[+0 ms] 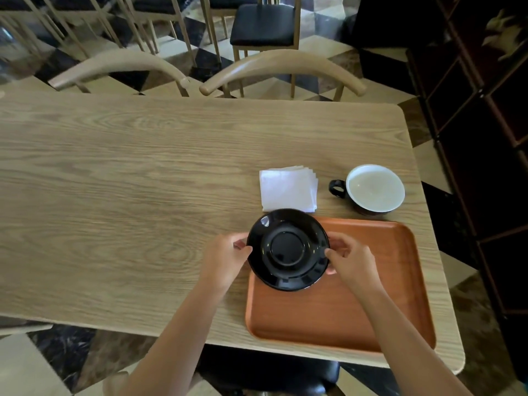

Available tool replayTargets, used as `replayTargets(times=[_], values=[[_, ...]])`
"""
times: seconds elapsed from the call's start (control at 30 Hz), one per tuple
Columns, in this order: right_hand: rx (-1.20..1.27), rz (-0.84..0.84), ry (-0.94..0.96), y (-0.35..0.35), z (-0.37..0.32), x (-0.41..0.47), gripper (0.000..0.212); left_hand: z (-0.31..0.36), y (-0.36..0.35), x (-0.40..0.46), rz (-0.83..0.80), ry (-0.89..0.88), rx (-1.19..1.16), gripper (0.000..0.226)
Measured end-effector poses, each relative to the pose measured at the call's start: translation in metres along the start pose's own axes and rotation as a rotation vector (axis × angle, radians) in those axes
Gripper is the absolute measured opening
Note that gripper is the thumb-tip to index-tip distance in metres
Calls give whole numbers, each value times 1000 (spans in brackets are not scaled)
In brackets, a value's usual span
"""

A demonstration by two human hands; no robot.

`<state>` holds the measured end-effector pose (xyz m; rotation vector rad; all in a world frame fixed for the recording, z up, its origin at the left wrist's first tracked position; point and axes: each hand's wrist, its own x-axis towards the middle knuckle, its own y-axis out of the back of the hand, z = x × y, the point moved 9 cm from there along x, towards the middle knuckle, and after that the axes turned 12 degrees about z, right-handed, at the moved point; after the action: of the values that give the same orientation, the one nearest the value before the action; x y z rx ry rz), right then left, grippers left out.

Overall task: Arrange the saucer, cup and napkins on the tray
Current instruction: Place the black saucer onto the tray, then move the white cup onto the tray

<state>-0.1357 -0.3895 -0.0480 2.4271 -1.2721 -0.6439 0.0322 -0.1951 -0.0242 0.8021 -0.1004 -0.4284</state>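
Note:
A glossy black saucer (288, 249) is over the far left corner of the orange-brown tray (371, 295). My left hand (225, 260) grips its left rim and my right hand (350, 261) grips its right rim. I cannot tell whether the saucer rests on the tray or is held just above it. A stack of white napkins (287, 188) lies on the table just beyond the saucer. To the right of the napkins stands a black cup (371, 190) with a white inside, its handle pointing left.
The light wooden table (128, 181) reaches far to the left. Its right edge runs close to the tray and cup. Two wooden chair backs (283, 68) stand at the far edge. A dark cabinet (485, 138) is at the right.

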Motion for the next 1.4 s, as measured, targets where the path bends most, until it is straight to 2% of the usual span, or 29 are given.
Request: replayTargets(times=[0.1,0.17,0.27,0.37,0.47,0.57,0.63,0.73,0.87,1.0,1.2,1.4], values=[[-12,-24,2,-1,1,-1,34,-12,-3,-3,-15,137,-167,32],[-26,-41,8,-1,1,-1,32,-14,-4,-4,-26,142,-168,31],[-104,-102,6,1,-3,2,30,-8,-2,-2,-39,70,-57,29],[-195,-222,13,3,-9,4,25,6,-4,-1,-123,-44,101,27],[-382,-333,133,15,-23,4,29,25,-2,3,-224,-174,285,26],[-373,-255,276,51,-45,14,25,62,9,21,-141,-323,329,31],[-333,-99,362,80,-57,26,27,96,5,28,-64,-455,301,38],[-445,133,472,109,-61,43,40,144,-25,24,-35,-667,268,48],[-645,114,508,102,-42,60,54,170,-90,19,-144,-851,452,68],[-692,63,548,95,-30,71,53,175,-133,21,-232,-863,566,68],[-642,101,676,98,-42,75,24,193,-136,33,-165,-824,389,40],[-593,114,887,103,-57,61,22,189,-129,28,-134,-799,233,32]])
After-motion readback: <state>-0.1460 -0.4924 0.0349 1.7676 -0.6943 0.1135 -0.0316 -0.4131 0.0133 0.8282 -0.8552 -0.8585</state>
